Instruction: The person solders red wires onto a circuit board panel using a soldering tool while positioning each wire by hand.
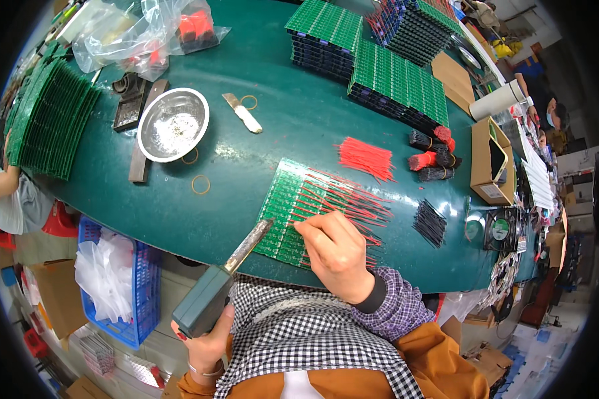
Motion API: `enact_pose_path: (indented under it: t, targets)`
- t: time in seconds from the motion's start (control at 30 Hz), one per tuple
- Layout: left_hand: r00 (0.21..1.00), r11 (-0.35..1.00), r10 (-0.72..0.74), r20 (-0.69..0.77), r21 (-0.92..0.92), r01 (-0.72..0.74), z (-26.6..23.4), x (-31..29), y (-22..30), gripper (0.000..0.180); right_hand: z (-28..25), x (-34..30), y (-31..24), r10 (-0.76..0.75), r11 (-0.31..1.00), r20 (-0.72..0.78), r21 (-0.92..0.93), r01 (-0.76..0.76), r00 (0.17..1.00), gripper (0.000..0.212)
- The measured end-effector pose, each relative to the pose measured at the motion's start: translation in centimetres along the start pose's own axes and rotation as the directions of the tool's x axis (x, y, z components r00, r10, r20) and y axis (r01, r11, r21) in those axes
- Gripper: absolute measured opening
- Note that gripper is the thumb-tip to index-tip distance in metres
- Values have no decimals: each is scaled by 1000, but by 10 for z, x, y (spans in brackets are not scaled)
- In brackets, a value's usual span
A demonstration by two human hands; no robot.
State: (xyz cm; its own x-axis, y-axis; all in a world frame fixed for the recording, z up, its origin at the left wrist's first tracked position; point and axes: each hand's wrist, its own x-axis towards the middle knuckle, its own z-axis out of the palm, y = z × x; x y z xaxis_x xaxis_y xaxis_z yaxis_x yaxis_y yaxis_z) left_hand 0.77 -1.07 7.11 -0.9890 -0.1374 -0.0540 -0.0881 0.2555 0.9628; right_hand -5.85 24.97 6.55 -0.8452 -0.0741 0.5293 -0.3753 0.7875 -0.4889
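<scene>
My left hand (209, 342) is wrapped round the boxy grey-green handle of a soldering iron (246, 246). The iron's tip rests over a green circuit board panel (279, 193) at the table's front edge. Over the same panel, my right hand (339, 256) is closed in a pinch at a thin wire, just right of the tip; the fingers mostly hide that wire. Rows of red and black wires (353, 199) stick out from the panel toward the right. Beyond it lies a loose pile of red wires (366, 158), and a pile of black wires (430, 223) lies to the right.
A metal bowl (203, 126) with whitish bits stands left on the green table (246, 159). Stacks of green panels (399, 83) stand at the back, others (53, 120) at left. Tied wire bundles (436, 173) sit near a cardboard box (492, 189). A blue crate (146, 292) is below the table.
</scene>
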Motion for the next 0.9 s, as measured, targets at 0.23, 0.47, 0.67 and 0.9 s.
enact_pose_path:
  t: [0.23,0.47,0.67,0.9]
  targets:
    - [1000,1000,-12,6,4,12,3,2,0,29,4,-9,3,3,999,36,-32,-2,999,28]
    - [995,999,-33,92,-8,34,4,10,5,29,4,-6,1,0,999,17,-49,1,1000,27]
    - [993,999,-14,115,40,9,4,11,7,25,5,-8,1,-6,998,23,-61,8,1000,26]
    - [990,997,2,139,71,-12,3,10,3,24,4,-6,-1,-9,997,32,-79,11,999,28]
